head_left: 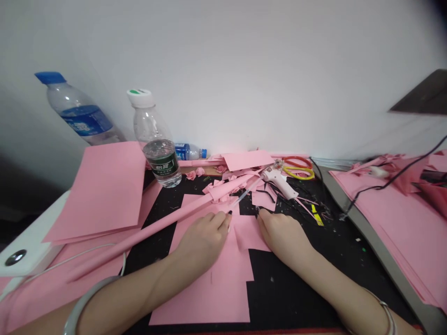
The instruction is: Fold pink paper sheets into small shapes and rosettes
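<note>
My left hand (204, 236) is closed, knuckles up, over overlapping pink paper sheets (206, 300) on the black mat. Its fingertips are pressed together; what they hold, if anything, is hidden. My right hand (286, 235) is also closed, its curled fingers gripping the right edge of a small pink paper piece (250, 233). That piece lies between both hands, over the larger sheets, one edge slightly raised. Beyond the hands lies a white glue gun (280, 181), a clear glue stick (246, 193) near its back end. A long rolled pink paper tube (157, 228) slants behind my left hand.
At the back left stand a large blue-capped bottle (82, 111) and a white-capped water bottle (155, 139). Pink card (104, 186) is stacked at left, more pink sheets (394, 223) at right. Yellow-handled scissors (300, 174), paper scraps and a black cable (391, 181) lie beyond.
</note>
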`<state>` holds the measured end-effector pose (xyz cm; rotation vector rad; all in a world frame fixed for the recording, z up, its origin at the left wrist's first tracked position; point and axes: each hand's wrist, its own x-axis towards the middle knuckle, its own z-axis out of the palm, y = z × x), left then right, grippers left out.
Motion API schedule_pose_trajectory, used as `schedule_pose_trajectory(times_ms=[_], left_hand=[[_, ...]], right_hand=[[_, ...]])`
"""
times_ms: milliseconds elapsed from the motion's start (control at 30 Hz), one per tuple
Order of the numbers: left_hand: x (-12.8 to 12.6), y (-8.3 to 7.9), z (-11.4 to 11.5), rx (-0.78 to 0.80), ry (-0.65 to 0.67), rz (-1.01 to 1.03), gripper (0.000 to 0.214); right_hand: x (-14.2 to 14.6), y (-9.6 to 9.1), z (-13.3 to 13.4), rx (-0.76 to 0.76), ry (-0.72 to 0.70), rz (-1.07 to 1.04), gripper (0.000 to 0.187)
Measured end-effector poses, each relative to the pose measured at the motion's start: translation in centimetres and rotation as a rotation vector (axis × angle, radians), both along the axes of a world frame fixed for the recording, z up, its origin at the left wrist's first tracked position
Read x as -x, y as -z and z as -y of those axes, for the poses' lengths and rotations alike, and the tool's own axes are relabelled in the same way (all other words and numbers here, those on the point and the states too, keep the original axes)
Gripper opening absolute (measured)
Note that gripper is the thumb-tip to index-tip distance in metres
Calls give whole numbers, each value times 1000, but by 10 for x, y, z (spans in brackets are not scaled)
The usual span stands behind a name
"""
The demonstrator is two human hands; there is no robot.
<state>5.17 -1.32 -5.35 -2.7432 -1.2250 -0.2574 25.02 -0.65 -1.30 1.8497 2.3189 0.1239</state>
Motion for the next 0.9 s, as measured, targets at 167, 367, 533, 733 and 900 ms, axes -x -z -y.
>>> schedule_pose_trajectory(times_ms=[167, 367, 533, 733, 900], left_hand=[[-1, 0, -1, -1, -9, -5, 32], [-1, 2, -1, -30, 2, 41, 34], [0, -8, -2, 48, -32, 177, 27], [8, -32, -3, 429, -42, 679, 23], [8, -36, -7, 633, -35, 791, 37]], right_hand=[[-6, 4, 2, 1, 7, -54, 16], [-28, 4, 0, -58, 29, -248, 19], [-44, -2, -10, -174, 39, -702, 30], [-26, -3, -10, 22, 5, -1075, 35], [-5, 0, -11, 92, -82, -1063, 33]])
